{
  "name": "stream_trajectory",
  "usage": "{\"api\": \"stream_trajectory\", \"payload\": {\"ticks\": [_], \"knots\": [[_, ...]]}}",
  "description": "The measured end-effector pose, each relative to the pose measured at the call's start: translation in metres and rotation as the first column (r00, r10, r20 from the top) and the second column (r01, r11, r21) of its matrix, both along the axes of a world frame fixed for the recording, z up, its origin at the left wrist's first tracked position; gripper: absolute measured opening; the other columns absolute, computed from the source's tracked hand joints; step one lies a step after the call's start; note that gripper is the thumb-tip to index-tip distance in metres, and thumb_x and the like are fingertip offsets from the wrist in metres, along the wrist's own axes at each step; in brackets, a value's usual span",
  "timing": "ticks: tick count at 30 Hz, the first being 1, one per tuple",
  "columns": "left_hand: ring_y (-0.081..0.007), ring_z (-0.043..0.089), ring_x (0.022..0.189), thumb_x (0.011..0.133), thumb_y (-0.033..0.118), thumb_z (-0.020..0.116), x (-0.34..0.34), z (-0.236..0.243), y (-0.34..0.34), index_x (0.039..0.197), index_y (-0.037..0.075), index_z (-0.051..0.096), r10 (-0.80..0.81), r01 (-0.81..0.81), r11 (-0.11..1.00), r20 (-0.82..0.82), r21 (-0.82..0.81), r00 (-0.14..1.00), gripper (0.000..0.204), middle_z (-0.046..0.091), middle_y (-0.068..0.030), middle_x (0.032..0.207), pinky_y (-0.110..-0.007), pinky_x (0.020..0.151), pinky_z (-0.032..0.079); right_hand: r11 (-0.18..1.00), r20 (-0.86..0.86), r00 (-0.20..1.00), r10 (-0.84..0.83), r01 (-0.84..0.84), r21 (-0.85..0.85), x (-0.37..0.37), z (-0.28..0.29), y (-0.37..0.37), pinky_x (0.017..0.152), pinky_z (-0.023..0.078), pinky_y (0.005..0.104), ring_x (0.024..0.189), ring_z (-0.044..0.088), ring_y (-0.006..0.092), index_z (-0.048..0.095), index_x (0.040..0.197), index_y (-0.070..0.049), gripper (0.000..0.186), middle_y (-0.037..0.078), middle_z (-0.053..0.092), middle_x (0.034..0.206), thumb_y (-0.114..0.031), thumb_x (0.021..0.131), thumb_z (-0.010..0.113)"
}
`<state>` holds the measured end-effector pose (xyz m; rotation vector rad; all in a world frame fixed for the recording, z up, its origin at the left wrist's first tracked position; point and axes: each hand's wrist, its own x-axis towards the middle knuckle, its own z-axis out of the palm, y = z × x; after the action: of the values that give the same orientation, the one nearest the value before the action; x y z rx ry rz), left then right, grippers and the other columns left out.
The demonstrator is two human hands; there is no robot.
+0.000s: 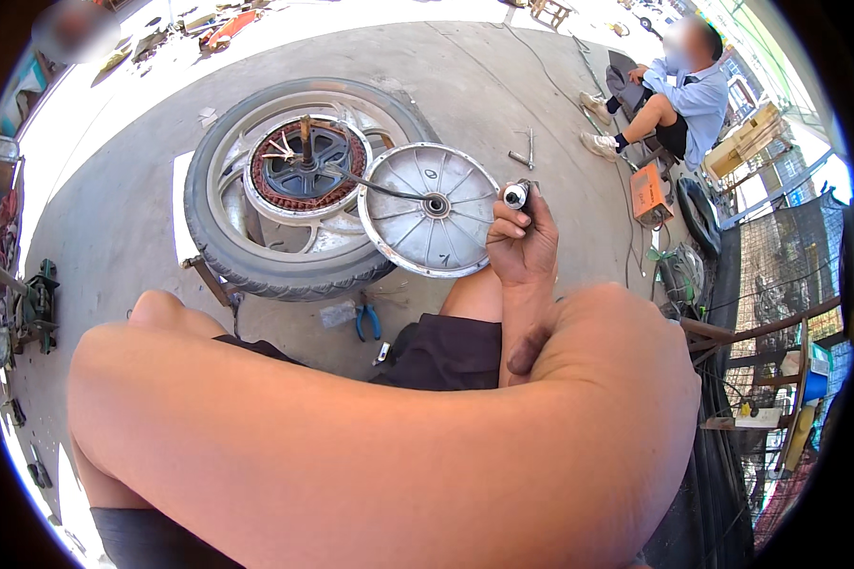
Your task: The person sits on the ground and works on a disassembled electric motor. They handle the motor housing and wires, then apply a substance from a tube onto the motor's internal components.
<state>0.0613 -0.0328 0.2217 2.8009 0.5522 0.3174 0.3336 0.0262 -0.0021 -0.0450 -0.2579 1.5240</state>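
Note:
My right hand [522, 248] is closed around a short black cylindrical tool [516, 196] with a shiny round metal end. It is raised beside a silver, ribbed hub cover [406, 235] with a bearing at its centre. The cover leans on a spoked motor wheel [209, 242], which lies flat with its tyre on. Inside the wheel are copper windings [346, 186] and an upright axle [306, 142]. A black cable [380, 189] runs between the hub and the cover's centre. My left arm crosses in front; my left hand [603, 332] lies over my right forearm, its fingers mostly hidden.
Blue-handled pliers [368, 322] and a clear plastic bag [338, 314] lie near my legs. An angled metal wrench [528, 152] rests beyond the cover. A person [704, 102] sits at the far right, near an orange box [648, 196] and loose cables.

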Motion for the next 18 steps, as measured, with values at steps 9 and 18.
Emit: {"api": "stream_trajectory", "payload": {"ticks": [9, 18], "knots": [[-0.0305, 0.064, 0.068, 0.081, 0.016, 0.064, 0.005, -0.001, 0.003, 0.084, -0.004, 0.066, -0.049, 0.049, 0.999, 0.007, -0.019, 0.999, 0.020, 0.064, -0.0150, 0.075, -0.041, 0.060, 0.049, 1.000, -0.014, 1.000, -0.025, 0.025, 0.014, 0.006, 0.002, -0.005, 0.051, 0.047, 0.0215, 0.069, 0.055, 0.0117, 0.064, 0.107, 0.006, 0.026, 0.016, 0.064, 0.102, -0.017, 0.102, 0.053], [-0.0316, 0.065, 0.068, 0.082, 0.016, 0.063, 0.009, -0.006, 0.003, 0.083, -0.004, 0.066, -0.032, 0.031, 0.999, -0.018, -0.020, 0.999, 0.020, 0.064, -0.0162, 0.075, -0.042, 0.061, 0.050, 1.000, 0.004, 1.000, 0.002, -0.002, 0.003, -0.007, 0.000, 0.008, 0.050, 0.045, 0.0209, 0.067, 0.054, 0.0107, 0.065, 0.103, 0.002, 0.022, 0.012, 0.065, 0.098, -0.017, 0.101, 0.056]]}}
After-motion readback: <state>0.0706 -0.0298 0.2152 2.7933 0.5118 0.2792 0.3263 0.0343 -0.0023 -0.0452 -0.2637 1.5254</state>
